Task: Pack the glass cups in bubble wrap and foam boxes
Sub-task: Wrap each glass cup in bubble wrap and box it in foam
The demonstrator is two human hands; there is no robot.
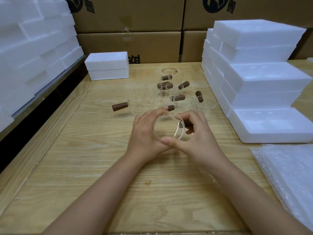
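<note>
Held one glass cup (167,128) in both hands at the wooden table (84,167), mouth tipped toward the camera; could not tell whether lifted or resting. Cupped its left wall with the left hand (145,133), fingers curled close round the far rim. Gripped its right side with the right hand (194,141): thumb laid on the near rim, other fingers bent tight about the brown handle (184,125). Saw a small brownish spot (147,182) on the wood, nearer than the cup. Found stacked bubble wrap sheets (288,170) right of the cup and nearer, at the table edge. Noted an open foam tray (271,128) right of the cup, well apart. Logged a loose cluster of other glass cups (165,85) just beyond the cup, brown handles pointing all ways; could not count the clear walls. Logged stepped foam box stacks (254,65) beyond and right of the cup, a closed foam box (106,65) beyond and left, more foam blocks (33,48) far left. Marked cardboard cartons (128,22) farthest beyond the cup, across the whole back.
</note>
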